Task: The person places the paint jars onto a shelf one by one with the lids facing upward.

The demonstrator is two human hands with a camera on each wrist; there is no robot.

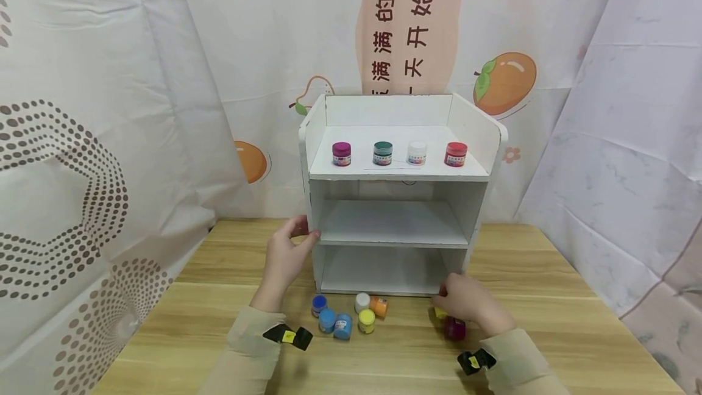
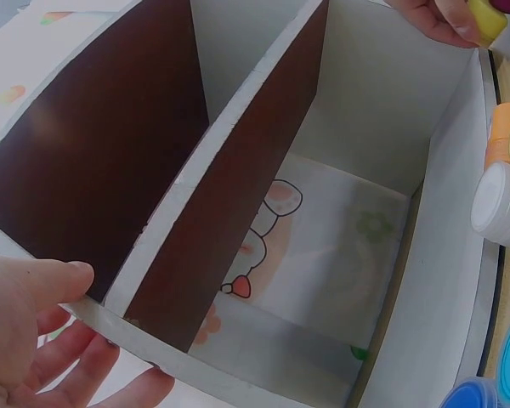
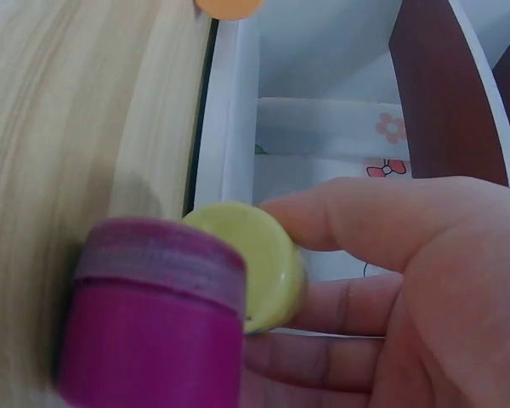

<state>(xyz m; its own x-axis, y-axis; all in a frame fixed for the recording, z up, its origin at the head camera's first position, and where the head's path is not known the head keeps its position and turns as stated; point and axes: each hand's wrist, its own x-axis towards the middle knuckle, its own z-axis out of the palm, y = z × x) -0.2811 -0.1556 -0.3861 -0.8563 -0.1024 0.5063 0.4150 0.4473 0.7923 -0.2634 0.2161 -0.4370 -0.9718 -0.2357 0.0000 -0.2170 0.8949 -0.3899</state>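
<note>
1. At the left of my head feed, the left hand grips the side wall of the white shelf, thumb by the front edge, fingers bent round the outer side.
2. On the surface, before the shelf's left half, I have a loose group: dark blue jar, two light blue jars, white jar, second yellow jar, orange jar.
3. The yellow jar sits directly between the right hand's narrowed fingers, just before the shelf's lower right front edge; that hand is far nearer than the left. It looks squat and smooth, one round end towards my right wrist camera. I cannot tell whether it is lifted.
4. Beside it, the glossy magenta jar appears to lie on its side, lid leftward, ungripped.
</note>
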